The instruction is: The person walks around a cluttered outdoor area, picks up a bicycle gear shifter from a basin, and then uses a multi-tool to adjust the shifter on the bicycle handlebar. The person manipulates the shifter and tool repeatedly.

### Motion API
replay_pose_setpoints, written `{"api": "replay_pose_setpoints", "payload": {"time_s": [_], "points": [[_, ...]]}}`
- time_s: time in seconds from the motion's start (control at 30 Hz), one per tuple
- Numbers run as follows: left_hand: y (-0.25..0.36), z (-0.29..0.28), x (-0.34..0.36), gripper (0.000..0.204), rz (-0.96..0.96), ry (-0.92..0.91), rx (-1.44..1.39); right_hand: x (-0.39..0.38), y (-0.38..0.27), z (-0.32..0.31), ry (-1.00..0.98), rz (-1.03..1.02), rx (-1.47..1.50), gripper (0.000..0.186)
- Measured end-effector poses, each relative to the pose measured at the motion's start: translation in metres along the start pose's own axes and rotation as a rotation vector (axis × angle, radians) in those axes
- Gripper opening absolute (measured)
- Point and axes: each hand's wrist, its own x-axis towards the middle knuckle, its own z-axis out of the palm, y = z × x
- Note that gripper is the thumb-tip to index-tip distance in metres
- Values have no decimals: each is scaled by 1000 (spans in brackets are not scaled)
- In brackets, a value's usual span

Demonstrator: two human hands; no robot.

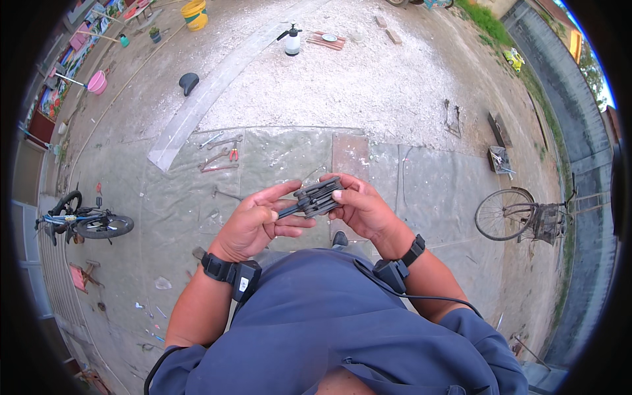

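In front of my belly I hold a dark grey folding tool of stacked bars [317, 199]; its exact kind does not show. My left hand [253, 220] pinches a narrow bar that sticks out of its left side, with the other fingers spread behind and below. My right hand [365, 209] grips the right end of the stack, thumb on top and fingers behind. Black straps with small boxes circle both wrists.
A green-grey mat [280, 148] covers the ground, with pliers [234, 155], wrenches [227, 141] and a hammer [226, 193] on it. A small bicycle [99, 225] lies left; another bicycle [507, 214] is right. A sprayer [292, 41] and a saddle [189, 83] are farther off.
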Motion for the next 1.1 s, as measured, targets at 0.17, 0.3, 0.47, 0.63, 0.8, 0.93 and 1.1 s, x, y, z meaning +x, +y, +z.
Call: {"api": "replay_pose_setpoints", "payload": {"time_s": [0.17, 0.3, 0.47, 0.63, 0.8, 0.93, 1.1], "points": [[-7, -1, 2, 61, 24, 91, -9, -1, -2, 1, -21, -16, -18, 51], [-5, 8, 2, 58, 29, 228, 176, 0, -4, 6, 98, -57, -300, 57], [-2, 20, 2, 56, 36, 312, 369, -1, -8, 16, 158, -244, -861, 69], [-2, 26, 1, 53, 73, 314, 502, -2, -15, 24, 194, -286, -1139, 76], [-5, 26, 1, 53, 91, 302, 533, -3, -14, 23, 212, -233, -1132, 68], [-4, 24, 0, 53, 64, 320, 493, -4, -15, 8, 157, -173, -844, 62], [-4, 23, 0, 52, 84, 329, 504, -6, -15, 7, 160, -198, -841, 62]]}}
